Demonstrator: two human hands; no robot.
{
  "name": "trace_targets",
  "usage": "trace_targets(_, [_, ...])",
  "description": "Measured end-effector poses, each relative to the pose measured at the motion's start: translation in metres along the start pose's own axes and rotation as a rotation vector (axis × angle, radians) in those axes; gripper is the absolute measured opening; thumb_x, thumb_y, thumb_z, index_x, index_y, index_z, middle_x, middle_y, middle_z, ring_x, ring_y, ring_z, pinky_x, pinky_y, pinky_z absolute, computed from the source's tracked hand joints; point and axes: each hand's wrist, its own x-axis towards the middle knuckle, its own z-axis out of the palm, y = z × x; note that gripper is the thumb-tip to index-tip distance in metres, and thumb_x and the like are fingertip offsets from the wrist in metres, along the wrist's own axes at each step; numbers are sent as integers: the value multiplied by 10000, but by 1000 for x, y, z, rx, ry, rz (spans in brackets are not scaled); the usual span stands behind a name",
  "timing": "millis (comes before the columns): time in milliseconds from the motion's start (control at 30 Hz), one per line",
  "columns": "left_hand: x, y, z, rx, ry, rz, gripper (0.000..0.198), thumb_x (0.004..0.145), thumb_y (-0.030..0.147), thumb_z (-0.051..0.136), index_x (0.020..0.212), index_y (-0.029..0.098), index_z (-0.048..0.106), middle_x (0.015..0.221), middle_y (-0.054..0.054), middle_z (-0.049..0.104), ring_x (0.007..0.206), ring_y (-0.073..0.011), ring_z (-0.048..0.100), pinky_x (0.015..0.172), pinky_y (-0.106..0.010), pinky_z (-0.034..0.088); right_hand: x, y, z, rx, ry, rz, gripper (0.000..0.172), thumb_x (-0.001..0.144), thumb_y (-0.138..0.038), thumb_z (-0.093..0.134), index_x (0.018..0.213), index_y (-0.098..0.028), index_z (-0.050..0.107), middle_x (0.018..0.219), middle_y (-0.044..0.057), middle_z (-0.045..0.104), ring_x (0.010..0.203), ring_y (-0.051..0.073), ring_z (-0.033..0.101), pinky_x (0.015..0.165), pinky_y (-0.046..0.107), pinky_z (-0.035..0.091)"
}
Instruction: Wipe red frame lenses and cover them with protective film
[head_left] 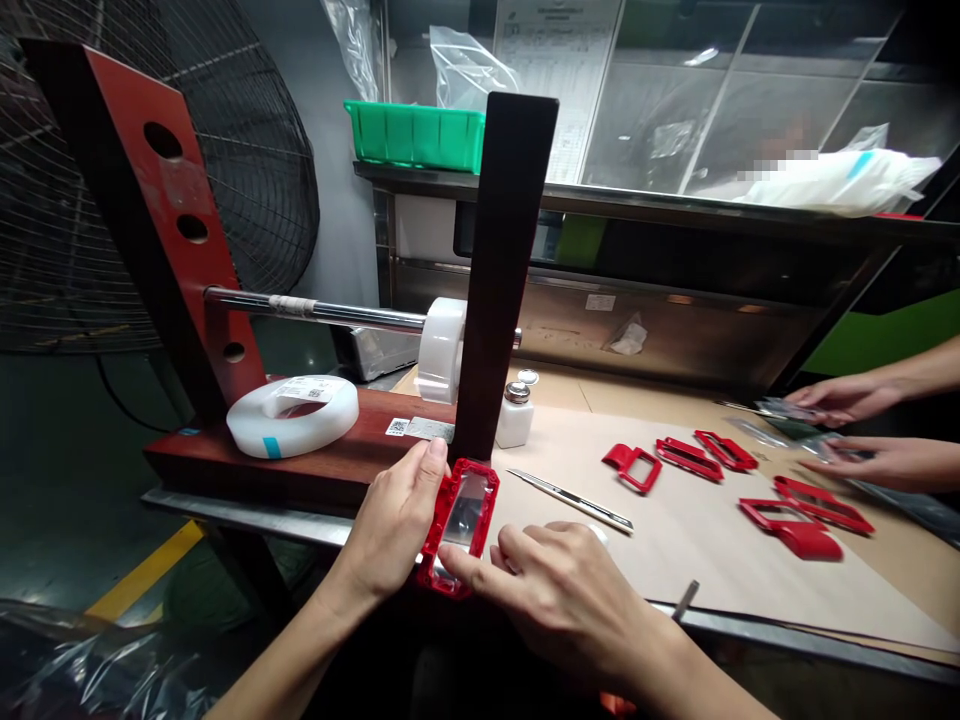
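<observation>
My left hand (396,520) is closed around the left side of a red plastic frame (489,500) with a clear window (466,512). The frame is tilted upright above the table's front edge. My right hand (551,575) touches the lower end of the window with one outstretched finger; its other fingers curl loosely, and its thumb is hidden. Just beyond the hands lies a utility knife (574,498) on the paper. Behind the frame rises a tape stand (504,270), whose metal rod carries a roll of clear tape (439,350).
Another tape roll (330,420) lies on the stand's base. A white pump bottle (514,420) stands beside the upright. Several red frames (688,460) lie rightward. A co-worker's hands (862,400) hold clear plastic at right. A green bin (416,135) sits on the shelf; a fan (255,150) stands left.
</observation>
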Motion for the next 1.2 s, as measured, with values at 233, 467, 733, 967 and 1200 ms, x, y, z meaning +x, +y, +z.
trace_targets(233, [-2,-1,-1,9,-7,3,358,940,428,298,683,245,466,630,42,539,622,-183,498,630,-298,361,-3,5,1,-21,147,36,432,893,-42,337,1278,-170,486,640,-14,548,471,129,464,460,289,262])
trace_targets(467, [-3,-1,1,-2,-29,-8,380,939,466,287,687,242,462,614,47,524,596,-175,475,602,-292,349,-1,7,2,-82,111,46,442,872,-43,373,1272,-182,502,657,-4,568,485,148,511,443,298,272])
trace_targets(733, [-9,-2,1,-284,-36,-135,411,889,542,373,699,211,526,602,40,518,566,-141,459,549,-248,370,-10,4,-1,296,313,196,427,884,-81,398,1287,-192,485,621,-40,563,449,107,446,457,233,346])
trace_targets(967, [-39,-7,29,-946,-341,-480,461,841,638,385,839,203,537,456,45,544,380,-67,359,418,-179,245,-26,-3,22,1086,274,514,271,864,-380,603,1050,-203,690,636,-4,624,524,109,535,506,201,445])
trace_targets(1200, [-73,-14,50,-851,-343,-582,625,685,785,436,750,177,561,386,60,476,330,-60,311,370,-200,200,-43,-16,37,1226,255,291,294,889,-467,545,883,-250,745,488,-11,520,408,107,468,410,204,379])
